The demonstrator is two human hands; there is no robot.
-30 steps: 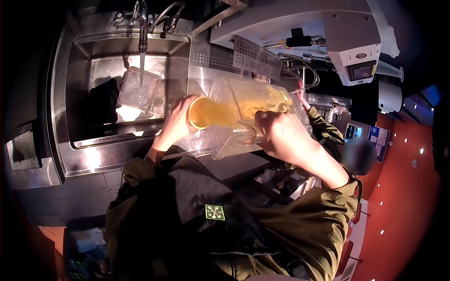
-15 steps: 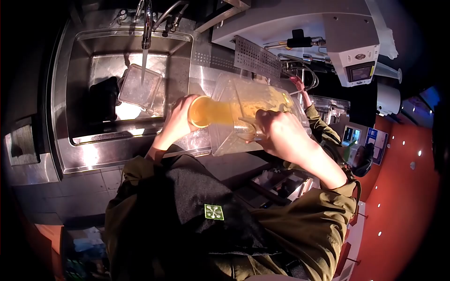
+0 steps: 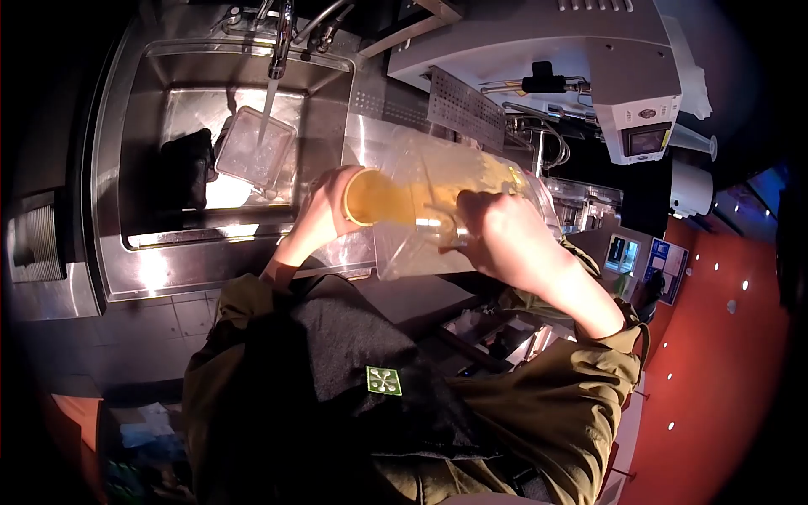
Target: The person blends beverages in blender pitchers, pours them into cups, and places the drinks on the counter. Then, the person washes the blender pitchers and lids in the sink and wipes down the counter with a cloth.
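Note:
A cup (image 3: 348, 195) of orange liquid is in my left hand (image 3: 322, 206), its mouth facing the camera. My right hand (image 3: 515, 238) has its fingers wrapped round the handle of a clear, square-sided plastic pitcher (image 3: 459, 160). The pitcher is tilted with its mouth toward the cup, and orange liquid runs between them. Orange residue coats part of the pitcher's inner wall. Part of the handle is hidden behind my right fingers.
To the left is a steel sink (image 3: 135, 160), where water from a faucet (image 3: 281, 50) runs onto a clear square container (image 3: 257, 147). A dark object (image 3: 188, 164) lies beside it. A grey machine with a small screen (image 3: 646, 140) stands at the upper right.
The orange stream between pitcher and cup looks thinner and paler. Another person's hand beyond the pitcher is no longer visible. The view has shifted slightly; both my hands keep their holds.

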